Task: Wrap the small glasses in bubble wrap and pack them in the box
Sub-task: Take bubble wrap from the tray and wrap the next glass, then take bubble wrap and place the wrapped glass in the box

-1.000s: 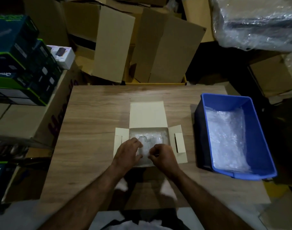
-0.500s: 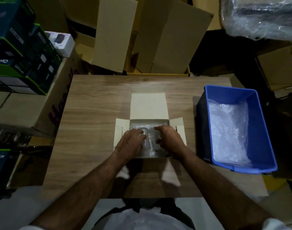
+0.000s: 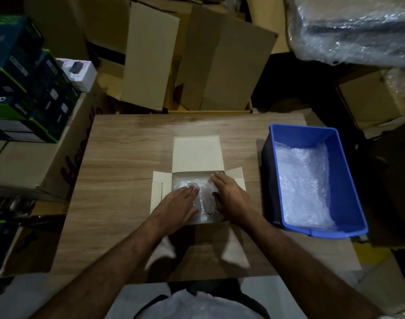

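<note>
A small cardboard box (image 3: 196, 155) lies open in the middle of the wooden table (image 3: 118, 171), its lid folded back and its side flaps spread. Inside it sit the bubble-wrapped glasses (image 3: 205, 203), clear and hard to tell apart. My left hand (image 3: 178, 204) lies flat on the left part of the wrapped bundle, fingers straight. My right hand (image 3: 229, 199) rests on the right part, fingers stretched toward the box's far wall. Both hands cover much of the box's inside.
A blue plastic bin (image 3: 348, 180) lined with sheets of bubble wrap (image 3: 302, 185) stands to the right of the box. Cardboard cartons (image 3: 220, 61) crowd the far edge; stacked dark product boxes (image 3: 24, 88) stand at the left. A large bubble-wrap roll (image 3: 353, 28) is at the top right.
My hands went from curled at the box's near edge to spread flat on the wrapped glasses further inside the box. My head has moved, shifting the view.
</note>
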A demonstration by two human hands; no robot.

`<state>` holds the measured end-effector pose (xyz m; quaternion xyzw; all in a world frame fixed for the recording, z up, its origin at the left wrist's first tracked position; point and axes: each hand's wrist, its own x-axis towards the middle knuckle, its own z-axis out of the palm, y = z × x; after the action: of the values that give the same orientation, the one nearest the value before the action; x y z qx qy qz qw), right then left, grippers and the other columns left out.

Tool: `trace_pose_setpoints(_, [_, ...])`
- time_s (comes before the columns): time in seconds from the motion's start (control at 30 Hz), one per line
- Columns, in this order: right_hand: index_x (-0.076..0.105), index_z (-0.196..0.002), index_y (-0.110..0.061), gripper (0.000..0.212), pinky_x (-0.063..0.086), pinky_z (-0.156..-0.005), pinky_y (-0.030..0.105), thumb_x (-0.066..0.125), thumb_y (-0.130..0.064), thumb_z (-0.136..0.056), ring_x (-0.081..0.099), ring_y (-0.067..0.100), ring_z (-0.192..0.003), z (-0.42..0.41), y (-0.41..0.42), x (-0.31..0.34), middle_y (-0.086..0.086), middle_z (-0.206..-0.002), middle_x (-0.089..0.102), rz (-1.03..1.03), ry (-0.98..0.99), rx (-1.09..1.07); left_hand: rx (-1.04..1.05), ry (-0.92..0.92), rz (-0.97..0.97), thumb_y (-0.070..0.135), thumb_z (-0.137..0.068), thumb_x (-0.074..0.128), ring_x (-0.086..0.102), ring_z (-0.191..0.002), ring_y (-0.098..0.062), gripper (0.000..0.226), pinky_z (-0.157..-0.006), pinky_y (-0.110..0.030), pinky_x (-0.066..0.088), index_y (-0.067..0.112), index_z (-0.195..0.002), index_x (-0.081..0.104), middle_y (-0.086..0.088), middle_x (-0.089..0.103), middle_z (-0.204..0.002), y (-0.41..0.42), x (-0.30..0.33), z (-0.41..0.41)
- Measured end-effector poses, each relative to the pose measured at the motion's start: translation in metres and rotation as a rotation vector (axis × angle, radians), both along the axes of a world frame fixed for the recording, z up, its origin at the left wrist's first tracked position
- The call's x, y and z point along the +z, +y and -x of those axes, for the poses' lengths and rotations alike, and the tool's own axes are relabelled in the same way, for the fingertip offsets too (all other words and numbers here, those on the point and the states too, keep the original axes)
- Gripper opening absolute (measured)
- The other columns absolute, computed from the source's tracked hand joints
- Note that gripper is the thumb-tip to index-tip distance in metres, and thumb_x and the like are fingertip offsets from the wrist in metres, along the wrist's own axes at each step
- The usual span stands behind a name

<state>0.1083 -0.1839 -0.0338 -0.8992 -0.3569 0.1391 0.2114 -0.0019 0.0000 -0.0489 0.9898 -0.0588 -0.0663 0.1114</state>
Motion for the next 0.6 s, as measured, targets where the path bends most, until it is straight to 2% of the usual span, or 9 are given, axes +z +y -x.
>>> trace_pose_setpoints(0.07, [0.044, -0.150, -0.012, 0.058, 0.043, -0.114, 0.041, 0.064, -0.017, -0.096, 0.036, 0.025, -0.147, 0.001, -0.008, 0.003, 0.010, -0.158, 0.041, -0.021, -0.076, 0.011, 0.005, -0.014, -0.025, 0.043, -0.101, 0.050, 0.041, -0.144, -0.028, 0.063, -0.119, -0.040, 0.034, 0.008, -0.152, 0.040, -0.015, 0.041, -0.157, -0.002, 0.001, 0.000])
trace_pose_setpoints(0.17, [0.041, -0.152, -0.009, 0.060, 0.033, -0.120, 0.045, 0.059, -0.022, -0.096, 0.032, 0.031, -0.149, 0.000, -0.024, 0.012, 0.017, -0.160, 0.036, -0.019, -0.133, 0.002, 0.059, -0.026, -0.005, 0.045, -0.099, 0.053, 0.041, -0.144, -0.031, 0.061, -0.119, -0.043, 0.032, 0.011, -0.150, 0.045, -0.013, 0.041, -0.157, -0.005, 0.005, -0.001])
trace_pose_setpoints(0.3, [0.048, -0.147, -0.008, 0.057, 0.023, -0.124, 0.042, 0.043, -0.033, -0.096, 0.036, 0.035, -0.146, -0.004, -0.059, 0.025, 0.019, -0.158, 0.039, -0.060, -0.201, -0.137, 0.092, -0.082, 0.067, 0.055, -0.100, 0.035, 0.033, -0.149, -0.026, 0.066, -0.122, -0.044, 0.023, 0.016, -0.153, 0.040, -0.010, 0.033, -0.163, -0.033, 0.018, -0.019])
trace_pose_setpoints(0.43, [0.046, -0.150, -0.013, 0.054, 0.026, -0.123, 0.044, 0.046, -0.035, -0.101, 0.033, 0.029, -0.148, -0.013, -0.114, 0.032, 0.015, -0.160, 0.038, -0.095, -0.252, -0.281, 0.061, -0.217, 0.176, 0.049, -0.104, 0.037, 0.040, -0.145, -0.030, 0.061, -0.118, -0.046, 0.034, 0.010, -0.149, 0.046, -0.013, 0.037, -0.160, -0.088, 0.029, -0.055])
trace_pose_setpoints(0.5, [0.046, -0.151, -0.015, 0.055, 0.029, -0.122, 0.044, 0.048, -0.037, -0.101, 0.032, 0.029, -0.149, -0.019, -0.142, 0.027, 0.014, -0.160, 0.037, -0.109, -0.243, -0.365, 0.055, -0.261, 0.255, 0.042, -0.105, 0.044, 0.036, -0.147, -0.030, 0.055, -0.118, -0.046, 0.033, 0.007, -0.147, 0.049, -0.017, 0.035, -0.161, -0.116, 0.033, -0.072])
trace_pose_setpoints(0.6, [0.049, -0.149, -0.016, 0.056, 0.034, -0.119, 0.044, 0.051, -0.041, -0.099, 0.034, 0.031, -0.149, -0.033, -0.183, 0.019, 0.015, -0.160, 0.037, -0.087, -0.229, -0.436, -0.048, -0.325, 0.226, 0.035, -0.103, 0.053, 0.037, -0.147, -0.037, 0.051, -0.119, -0.047, 0.032, -0.002, -0.138, 0.057, -0.026, 0.037, -0.156, -0.154, 0.032, -0.098])
